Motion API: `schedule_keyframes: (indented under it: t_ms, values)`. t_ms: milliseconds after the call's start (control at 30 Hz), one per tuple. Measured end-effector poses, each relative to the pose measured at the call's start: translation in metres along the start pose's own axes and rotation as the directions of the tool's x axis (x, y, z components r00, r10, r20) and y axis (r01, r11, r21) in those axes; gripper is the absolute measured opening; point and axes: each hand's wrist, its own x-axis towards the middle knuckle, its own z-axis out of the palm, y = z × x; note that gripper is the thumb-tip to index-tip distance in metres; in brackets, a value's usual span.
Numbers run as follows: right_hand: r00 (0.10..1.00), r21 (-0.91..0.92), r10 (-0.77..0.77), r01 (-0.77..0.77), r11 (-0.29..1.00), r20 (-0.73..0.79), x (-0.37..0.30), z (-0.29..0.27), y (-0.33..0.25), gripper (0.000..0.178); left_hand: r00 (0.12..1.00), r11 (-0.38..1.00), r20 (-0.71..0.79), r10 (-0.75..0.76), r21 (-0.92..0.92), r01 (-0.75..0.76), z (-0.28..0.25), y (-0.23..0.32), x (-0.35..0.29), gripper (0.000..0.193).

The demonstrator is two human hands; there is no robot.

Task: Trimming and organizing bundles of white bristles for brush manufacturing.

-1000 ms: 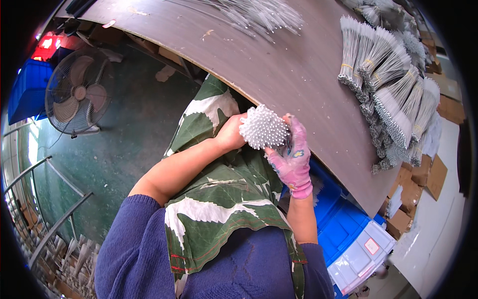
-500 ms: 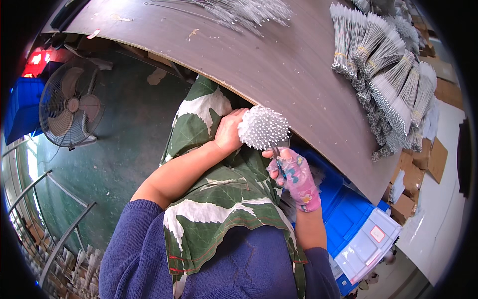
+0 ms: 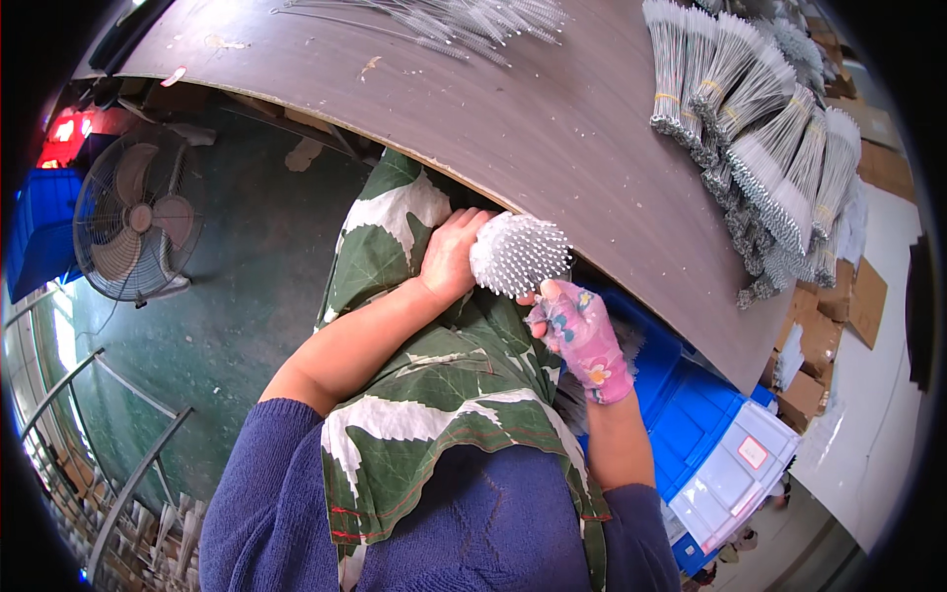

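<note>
L hand (image 3: 454, 257) is gripping white-tipped bundle (image 3: 520, 255), gloved R hand (image 3: 584, 337) is sitting curled by its lower edge, pinch unclear; prob. bundling step, next move needing steady L grip.

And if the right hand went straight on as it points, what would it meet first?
The right hand would likely meet the white-tipped bundle first, though depth there is unclear.

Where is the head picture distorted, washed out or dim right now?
Head view: fisheye bows the table edge and the corners are black; head view, far left: a washed-out glow on the red object; head view, under the table: deep shadow; head view, centre: the white brush bundle at the left hand is bright, its dotted tips distinguishable.
</note>
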Motion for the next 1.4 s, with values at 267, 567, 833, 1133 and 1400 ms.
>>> schedule_keyframes:
  t_ms: [267, 567, 833, 1133, 1400]
  values:
    - [0.999, -0.078, -0.040, 0.039, 0.996, -0.011, 0.008, -0.004, 0.006, 0.035, 1.000, 0.999, 0.014, 0.017, 0.045, -0.018, 0.000, 0.000, 0.001, 0.032]
    - [0.999, 0.042, 0.045, -0.047, 0.998, 0.029, 0.008, -0.009, 0.000, 0.036, 1.000, 0.999, 0.024, 0.006, 0.049, -0.007, 0.000, 0.001, 0.000, 0.030]
    - [1.000, -0.051, -0.002, 0.003, 0.999, 0.013, 0.014, -0.006, 0.003, 0.035, 1.000, 0.997, 0.027, 0.008, 0.080, -0.011, 0.001, 0.003, 0.000, 0.029]
    - [0.997, -0.167, -0.083, 0.080, 0.983, -0.010, -0.017, -0.010, -0.019, 0.034, 0.997, 0.994, 0.075, 0.028, 0.103, -0.035, -0.002, 0.008, 0.000, 0.034]
    - [0.978, -0.654, -0.159, 0.206, 0.728, 0.132, -0.006, -0.012, -0.033, 0.032, 0.996, 0.993, 0.091, 0.016, 0.113, -0.026, -0.001, 0.008, -0.002, 0.037]
